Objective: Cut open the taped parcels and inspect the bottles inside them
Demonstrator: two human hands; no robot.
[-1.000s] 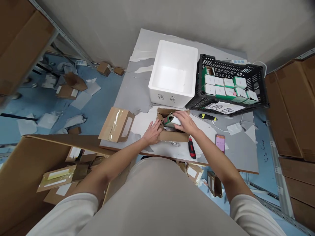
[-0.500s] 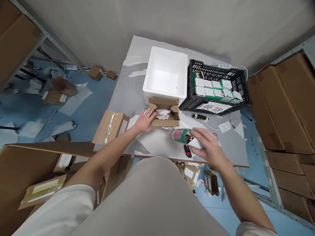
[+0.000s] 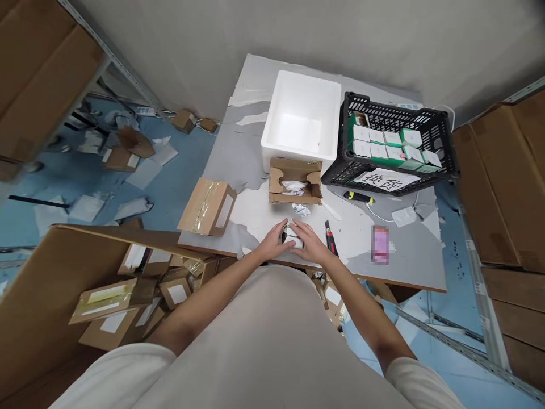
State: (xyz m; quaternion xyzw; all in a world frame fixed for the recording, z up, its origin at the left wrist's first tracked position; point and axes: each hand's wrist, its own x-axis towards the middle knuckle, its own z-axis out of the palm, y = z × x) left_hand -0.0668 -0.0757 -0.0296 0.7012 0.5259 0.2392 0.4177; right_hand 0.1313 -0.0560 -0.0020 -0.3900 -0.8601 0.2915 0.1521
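Both hands meet around a small white-and-green box (image 3: 293, 241) at the table's front edge. My left hand (image 3: 273, 241) grips its left side, and my right hand (image 3: 310, 243) closes over its top and right side; the fingers hide much of it. Just beyond stands an open cardboard box (image 3: 296, 197) with crumpled white paper (image 3: 294, 187) inside. Another crumpled paper piece (image 3: 301, 210) lies in front of that carton. A red-and-black utility knife (image 3: 331, 238) rests right of my right hand.
Behind the carton is a white foam box (image 3: 272, 139). A black crate (image 3: 347, 162) holds several white-and-green boxes. A yellow-and-black tool (image 3: 359, 197) and a blurred pink item (image 3: 380, 245) lie at right. Left stands a taped carton (image 3: 200, 207); a big box (image 3: 25, 295) of parcels is below.
My left hand has left the open carton and come onto the small box. My right hand has brought that box left and stood it more upright in front of me.
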